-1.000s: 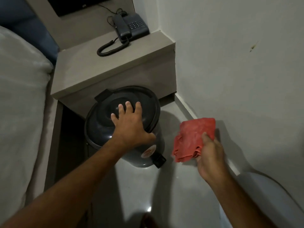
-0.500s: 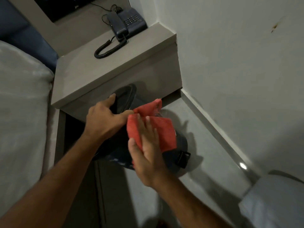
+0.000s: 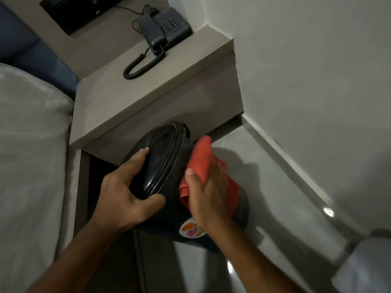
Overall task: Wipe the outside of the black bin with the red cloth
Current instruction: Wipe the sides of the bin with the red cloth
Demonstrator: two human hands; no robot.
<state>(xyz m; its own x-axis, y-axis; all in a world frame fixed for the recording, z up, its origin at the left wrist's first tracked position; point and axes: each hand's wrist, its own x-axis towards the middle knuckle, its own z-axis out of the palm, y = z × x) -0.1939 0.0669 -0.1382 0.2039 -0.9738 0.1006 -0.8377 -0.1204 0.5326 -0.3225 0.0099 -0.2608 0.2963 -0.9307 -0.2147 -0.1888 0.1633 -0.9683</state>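
The black bin (image 3: 169, 182) is tipped to the left on the grey floor, its lid (image 3: 160, 159) facing me and a round colourful sticker (image 3: 191, 228) low on its side. My left hand (image 3: 124, 195) grips the lid's rim, thumb under and fingers over it. My right hand (image 3: 208, 199) presses the red cloth (image 3: 201, 163) flat against the bin's upper right side. The cloth covers part of the wall and a corner sticks up past my fingers. The bin's base is hidden behind my right arm.
A grey bedside shelf (image 3: 148, 98) overhangs the bin and carries a dark corded telephone (image 3: 167, 28). A white bed (image 3: 29, 166) runs along the left. The white wall (image 3: 317, 81) and its skirting close the right side. A pale object (image 3: 368, 267) lies at the bottom right.
The bin went from upright to tipped on its side. My left hand moved from the lid's top to its rim. My right hand brought the cloth onto the bin and slid it along the side.
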